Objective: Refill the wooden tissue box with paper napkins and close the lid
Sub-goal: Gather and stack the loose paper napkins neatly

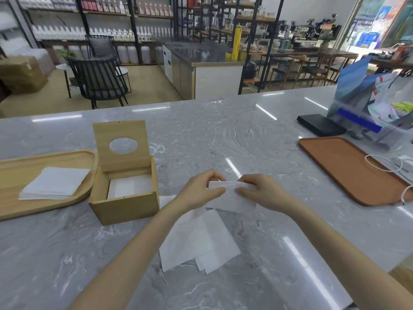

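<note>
The wooden tissue box [125, 205] stands on the marble counter left of centre, its lid [121, 145] with an oval hole tilted up and back. White napkins [129, 185] lie inside it. My left hand [199, 191] and my right hand [262, 190] both pinch one white napkin [232, 194] just right of the box, folded along its top edge. Under my hands, loose unfolded napkins [199, 240] are spread on the counter. A stack of folded napkins [54, 183] rests on the light wooden tray [13, 209] left of the box.
A brown tray [348, 171] lies at the right with a white cable [384, 163] across it. Behind it stand a black device [319, 124] and a clear holder of leaflets [380, 104]. The counter's far edge faces chairs and shelves.
</note>
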